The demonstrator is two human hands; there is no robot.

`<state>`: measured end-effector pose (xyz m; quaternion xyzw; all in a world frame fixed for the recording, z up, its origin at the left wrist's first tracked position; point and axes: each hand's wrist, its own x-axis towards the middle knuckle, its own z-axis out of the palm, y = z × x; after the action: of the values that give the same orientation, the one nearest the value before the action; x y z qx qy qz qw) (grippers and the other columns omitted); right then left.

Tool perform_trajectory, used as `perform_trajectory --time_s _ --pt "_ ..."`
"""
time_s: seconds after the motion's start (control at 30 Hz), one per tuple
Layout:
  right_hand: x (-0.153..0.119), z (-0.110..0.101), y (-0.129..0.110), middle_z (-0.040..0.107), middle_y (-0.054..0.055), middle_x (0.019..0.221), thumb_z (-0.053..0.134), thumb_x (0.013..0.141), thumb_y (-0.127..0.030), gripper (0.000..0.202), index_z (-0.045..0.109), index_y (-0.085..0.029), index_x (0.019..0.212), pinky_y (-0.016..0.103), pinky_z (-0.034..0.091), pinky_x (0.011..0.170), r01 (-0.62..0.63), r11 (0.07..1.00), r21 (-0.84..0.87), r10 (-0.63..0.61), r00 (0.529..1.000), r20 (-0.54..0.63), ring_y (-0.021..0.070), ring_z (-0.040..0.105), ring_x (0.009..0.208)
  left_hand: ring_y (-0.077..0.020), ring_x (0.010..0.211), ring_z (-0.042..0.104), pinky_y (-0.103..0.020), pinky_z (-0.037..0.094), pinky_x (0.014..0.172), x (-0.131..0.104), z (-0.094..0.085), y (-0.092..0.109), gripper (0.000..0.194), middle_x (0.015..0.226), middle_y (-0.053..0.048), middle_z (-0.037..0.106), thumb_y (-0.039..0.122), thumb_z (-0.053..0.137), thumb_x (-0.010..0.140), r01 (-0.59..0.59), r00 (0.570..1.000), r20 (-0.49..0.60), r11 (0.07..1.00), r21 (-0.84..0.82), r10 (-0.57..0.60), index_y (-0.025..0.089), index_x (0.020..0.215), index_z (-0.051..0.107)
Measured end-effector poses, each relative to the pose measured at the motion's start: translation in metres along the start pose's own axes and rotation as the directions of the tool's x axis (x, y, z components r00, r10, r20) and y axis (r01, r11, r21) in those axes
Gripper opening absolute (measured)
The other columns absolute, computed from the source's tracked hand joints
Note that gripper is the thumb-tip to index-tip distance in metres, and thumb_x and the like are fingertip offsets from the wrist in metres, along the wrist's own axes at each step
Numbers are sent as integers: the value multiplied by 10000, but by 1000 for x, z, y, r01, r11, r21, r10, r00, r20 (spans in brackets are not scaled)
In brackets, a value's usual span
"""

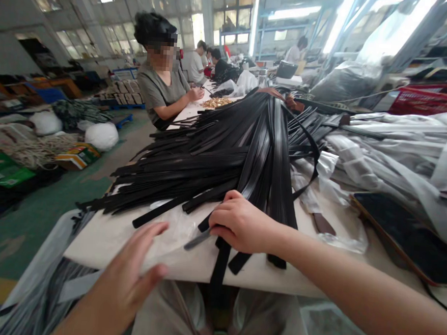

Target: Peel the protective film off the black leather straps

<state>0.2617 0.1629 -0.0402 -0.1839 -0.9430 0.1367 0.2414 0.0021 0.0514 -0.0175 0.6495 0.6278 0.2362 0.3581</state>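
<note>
Right hand (238, 222): closed on a grey strip (197, 240), free end jutting leftward above the near part of the table (100, 235). Left hand (140, 258): empty, fingers apart, near clear plastic (183, 221). Advisable: pinch near the end, without twisting, one strip separated from the black straps (273, 166) fanned beneath and beyond. Lower left: pale-rimmed holder (35, 264), dark strips (42, 297) inside. Floor (104, 174), left: green-and-yellow carton (79, 156), contents unclear. Upper right: clear bag (348, 82), dark contents, unidentifiable.
</note>
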Motion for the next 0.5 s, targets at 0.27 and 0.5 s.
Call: perform_trajectory --time_s 0.27,0.5 --pt "-2 -13 13 666 20 770 542 962 -309 202 607 -169 832 388 308 977 58 926 -373 -18 994 108 190 594 767 -231 825 582 -340 417 775 53 34 41 304 820 -25 629 384 371 958 -18 948 312 971 236 -59 210 806 568" --pt "0 -9 1 653 21 742 555 928 -203 125 605 -164 820 341 372 668 108 916 -386 -59 989 137 188 585 674 -284 809 602 -362 349 690 48 32 32 252 837 -72 642 432 389 939 38 977 159 844 534 -144 236 806 475"
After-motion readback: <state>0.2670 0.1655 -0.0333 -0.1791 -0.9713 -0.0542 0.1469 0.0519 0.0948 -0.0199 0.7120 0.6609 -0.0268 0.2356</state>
